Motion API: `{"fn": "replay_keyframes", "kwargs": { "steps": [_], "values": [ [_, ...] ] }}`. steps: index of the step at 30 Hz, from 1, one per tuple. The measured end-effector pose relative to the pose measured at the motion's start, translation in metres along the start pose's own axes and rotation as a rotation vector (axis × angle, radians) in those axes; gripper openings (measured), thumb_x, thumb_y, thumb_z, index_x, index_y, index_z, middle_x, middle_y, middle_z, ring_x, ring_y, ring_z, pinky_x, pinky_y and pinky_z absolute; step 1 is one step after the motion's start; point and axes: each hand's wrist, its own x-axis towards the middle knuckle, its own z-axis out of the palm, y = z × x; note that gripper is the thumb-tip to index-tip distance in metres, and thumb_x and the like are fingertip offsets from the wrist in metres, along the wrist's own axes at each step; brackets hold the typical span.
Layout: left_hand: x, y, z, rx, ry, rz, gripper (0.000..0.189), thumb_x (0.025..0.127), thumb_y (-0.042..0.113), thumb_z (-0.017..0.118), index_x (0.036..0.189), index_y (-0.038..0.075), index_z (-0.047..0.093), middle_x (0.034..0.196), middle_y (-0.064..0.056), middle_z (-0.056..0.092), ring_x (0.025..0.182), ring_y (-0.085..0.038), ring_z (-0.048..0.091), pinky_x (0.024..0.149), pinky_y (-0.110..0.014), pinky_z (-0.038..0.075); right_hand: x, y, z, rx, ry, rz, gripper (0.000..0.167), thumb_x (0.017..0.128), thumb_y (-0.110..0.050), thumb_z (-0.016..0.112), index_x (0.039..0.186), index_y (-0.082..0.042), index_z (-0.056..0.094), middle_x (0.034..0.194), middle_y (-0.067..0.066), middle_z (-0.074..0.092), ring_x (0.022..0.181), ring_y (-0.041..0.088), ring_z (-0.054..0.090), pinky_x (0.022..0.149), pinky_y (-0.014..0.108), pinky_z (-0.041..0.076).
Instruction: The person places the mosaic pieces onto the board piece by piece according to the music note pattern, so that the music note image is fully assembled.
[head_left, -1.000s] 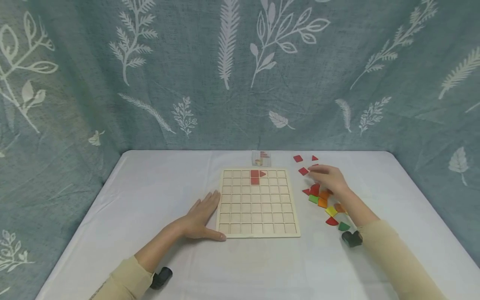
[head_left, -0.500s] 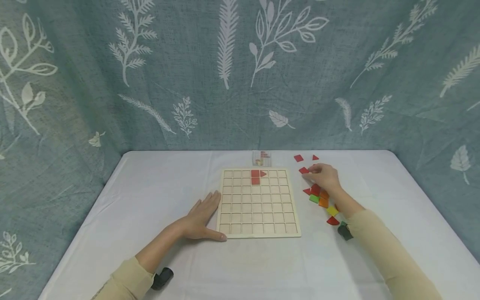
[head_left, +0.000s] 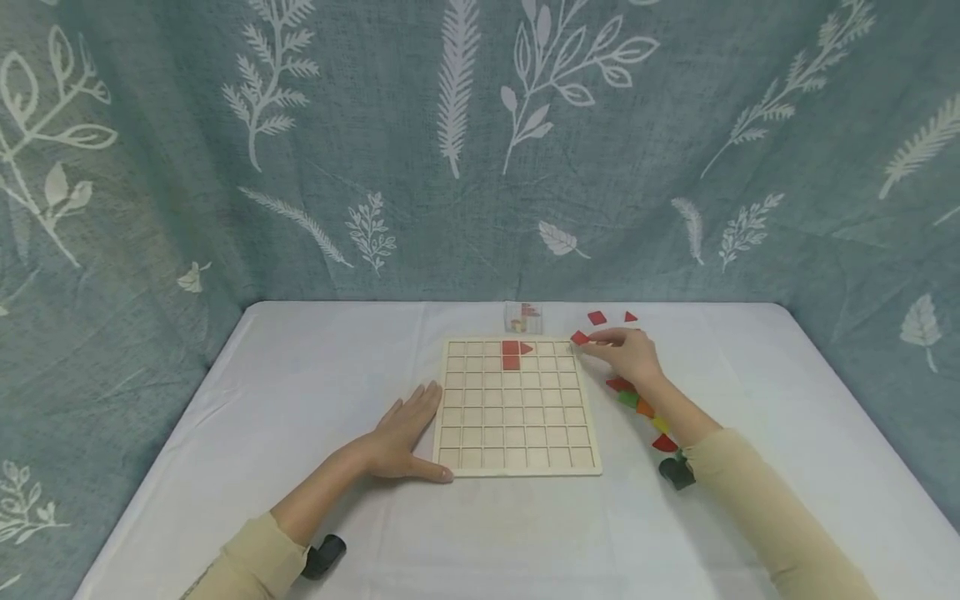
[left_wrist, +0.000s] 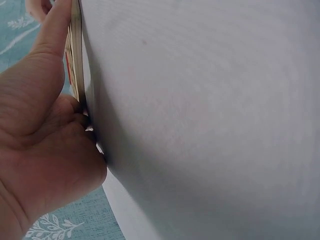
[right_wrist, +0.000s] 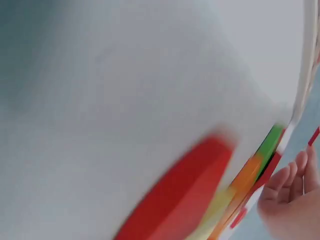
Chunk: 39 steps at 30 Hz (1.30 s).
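Observation:
A red square tile point(head_left: 580, 337) is pinched between the thumb and fingers of my right hand point(head_left: 628, 354), at the top right corner of the wooden grid board point(head_left: 517, 425). In the right wrist view that tile point(right_wrist: 314, 136) shows at the fingertips of the hand point(right_wrist: 295, 197). Two red squares point(head_left: 511, 362) and a red triangle point(head_left: 527, 348) lie in cells of the upper rows. My left hand point(head_left: 397, 437) rests with extended fingers against the board's left edge, its thumb at the lower left corner. The left wrist view shows the board's side edge point(left_wrist: 76, 55) by the fingers.
A small picture card or clear case point(head_left: 522, 317) lies behind the board. Right of it are a red square tile point(head_left: 597, 317) and a red triangle tile point(head_left: 630, 317). Several coloured tiles point(head_left: 628, 399) lie right of the board, partly hidden under the right arm.
My right hand has reached a red square on the table, picked it up and carried it left to the board's corner. The left hand has stayed in place.

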Motion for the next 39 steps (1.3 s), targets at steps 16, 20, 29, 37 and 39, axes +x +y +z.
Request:
{"fn": "replay_keyframes", "kwargs": {
  "steps": [16, 20, 29, 37, 39],
  "values": [
    [0.000, -0.001, 0.000, -0.007, 0.006, 0.010, 0.123, 0.071, 0.053, 0.081, 0.154, -0.005, 0.010, 0.161, -0.022, 0.007, 0.148, -0.035, 0.001, 0.118, -0.054, 0.000, -0.006, -0.031, 0.037, -0.128, -0.206, -0.338, 0.029, 0.086, -0.026, 0.077, 0.108, -0.008, 0.074, 0.106, 0.006, 0.070, 0.098, 0.023, 0.063, 0.088, 0.041, 0.053],
    [0.000, -0.001, 0.000, -0.008, 0.007, 0.010, 0.124, 0.071, 0.053, 0.081, 0.153, -0.005, 0.010, 0.161, -0.022, 0.007, 0.148, -0.035, 0.001, 0.118, -0.054, 0.000, -0.005, -0.036, 0.039, -0.146, -0.231, -0.402, 0.026, 0.088, -0.020, 0.074, 0.110, -0.006, 0.073, 0.110, 0.009, 0.070, 0.103, 0.025, 0.063, 0.092, 0.043, 0.051],
    [0.001, -0.002, 0.001, -0.006, 0.005, 0.007, 0.124, 0.071, 0.054, 0.081, 0.154, -0.005, 0.010, 0.161, -0.021, 0.007, 0.149, -0.034, 0.001, 0.118, -0.052, 0.000, -0.011, -0.041, 0.041, -0.144, -0.236, -0.408, 0.028, 0.089, -0.018, 0.072, 0.115, -0.006, 0.072, 0.113, 0.009, 0.069, 0.106, 0.026, 0.062, 0.093, 0.043, 0.051],
    [0.001, -0.003, 0.003, 0.000, 0.004, 0.003, 0.125, 0.070, 0.055, 0.080, 0.154, -0.005, 0.010, 0.161, -0.021, 0.007, 0.149, -0.034, 0.001, 0.118, -0.052, 0.000, -0.011, -0.027, 0.017, -0.014, -0.142, -0.233, 0.033, 0.094, -0.034, 0.066, 0.118, -0.013, 0.071, 0.123, 0.008, 0.065, 0.113, 0.027, 0.055, 0.091, 0.047, 0.047],
    [0.001, -0.004, 0.003, 0.004, 0.004, 0.000, 0.125, 0.070, 0.056, 0.080, 0.154, -0.004, 0.010, 0.161, -0.021, 0.007, 0.148, -0.034, 0.001, 0.118, -0.052, 0.000, -0.009, -0.019, 0.006, 0.016, -0.127, -0.199, 0.035, 0.094, -0.036, 0.065, 0.120, -0.013, 0.071, 0.127, 0.009, 0.063, 0.119, 0.029, 0.052, 0.096, 0.049, 0.046]
  ]
}}
